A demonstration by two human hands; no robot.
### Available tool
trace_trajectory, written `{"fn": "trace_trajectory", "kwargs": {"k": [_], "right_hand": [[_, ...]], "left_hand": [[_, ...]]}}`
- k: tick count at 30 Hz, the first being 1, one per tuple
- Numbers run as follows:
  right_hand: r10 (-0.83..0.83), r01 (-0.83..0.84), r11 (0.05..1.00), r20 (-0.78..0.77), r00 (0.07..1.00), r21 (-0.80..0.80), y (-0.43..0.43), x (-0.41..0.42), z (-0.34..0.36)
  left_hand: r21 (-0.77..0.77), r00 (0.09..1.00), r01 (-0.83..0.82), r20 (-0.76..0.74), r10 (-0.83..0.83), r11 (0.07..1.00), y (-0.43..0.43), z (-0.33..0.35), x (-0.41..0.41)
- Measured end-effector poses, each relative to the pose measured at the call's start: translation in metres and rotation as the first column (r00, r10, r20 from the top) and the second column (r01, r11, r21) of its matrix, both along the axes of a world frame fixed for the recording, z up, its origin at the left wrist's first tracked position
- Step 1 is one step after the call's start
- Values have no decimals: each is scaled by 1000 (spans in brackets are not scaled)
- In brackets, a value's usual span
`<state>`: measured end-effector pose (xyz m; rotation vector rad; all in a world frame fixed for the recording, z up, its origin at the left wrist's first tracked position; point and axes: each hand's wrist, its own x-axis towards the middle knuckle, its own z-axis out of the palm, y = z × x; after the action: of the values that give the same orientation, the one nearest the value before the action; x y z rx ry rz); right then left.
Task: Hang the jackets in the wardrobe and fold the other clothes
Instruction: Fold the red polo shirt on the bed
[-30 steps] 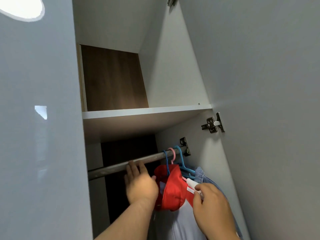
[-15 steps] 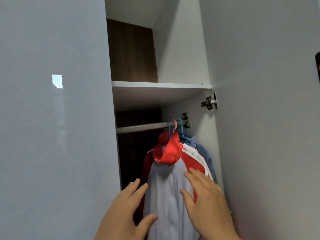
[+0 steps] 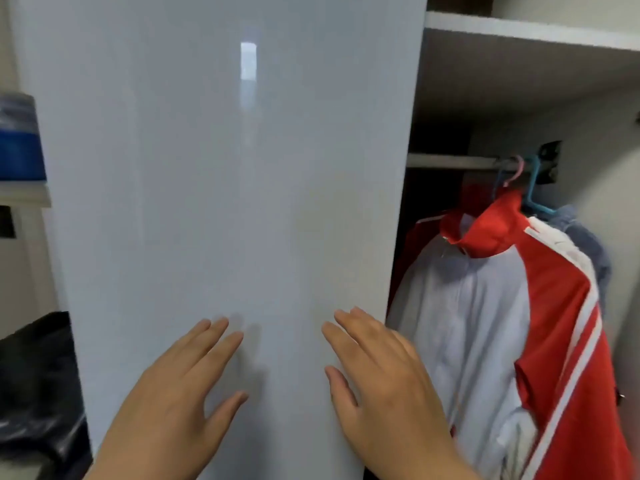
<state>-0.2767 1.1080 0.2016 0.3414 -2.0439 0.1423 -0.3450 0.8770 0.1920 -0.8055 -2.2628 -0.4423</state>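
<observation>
The red and white jacket (image 3: 502, 323) hangs inside the wardrobe (image 3: 588, 133), at the right end of the rail (image 3: 450, 162). Its red collar stands up, its pale front faces out, and white stripes run down the red sleeve. Just behind it hangs a blue-grey garment (image 3: 588, 244). The hook of a pink hanger (image 3: 516, 171) and a blue hanger (image 3: 535, 199) sit close together on the rail. A white shelf (image 3: 519, 27) spans the compartment above.

The glossy pale-grey door (image 3: 225, 168) fills the middle of the view. Both hands are held flat before its lower part, holding nothing. The left hand (image 3: 173, 403) has straight, spread fingers. The right hand (image 3: 384, 386) lies near the door's edge, beside the jacket. Whether they press the panel cannot be told.

Far left, a blue container (image 3: 19, 143) sits on a ledge, its contents hidden. A black bag (image 3: 34, 375) slumps below.
</observation>
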Motion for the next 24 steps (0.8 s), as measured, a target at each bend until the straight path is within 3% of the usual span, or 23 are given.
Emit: {"fn": "trace_trajectory", "kwargs": {"k": [4,8,11,17,21,24], "right_hand": [[165,-169,985,96,982,40,-48,-30,-17],[368,-380,925,183,912,34,-114,-56,-50],[537,-558,830,237,809,23,-174,-69,-75],[713,-774,630,441,546,-61,-292,-58,-113],[782,-859,495,497,376,-129,-358,-32,-137],[770,-897,430,559,308,-98,-395,5,-155]], "left_hand": [[33,978,-195,82,192,980,-56,-21,13],[8,862,-464,236,449,886,-128,-55,45],[-91,710,-631,332,621,770,-179,-76,82],[-177,384,-859,399,833,480,-250,-104,180],[-191,207,-924,479,853,332,-279,-123,250],[-192,90,-950,587,804,246,-295,-140,309]]}}
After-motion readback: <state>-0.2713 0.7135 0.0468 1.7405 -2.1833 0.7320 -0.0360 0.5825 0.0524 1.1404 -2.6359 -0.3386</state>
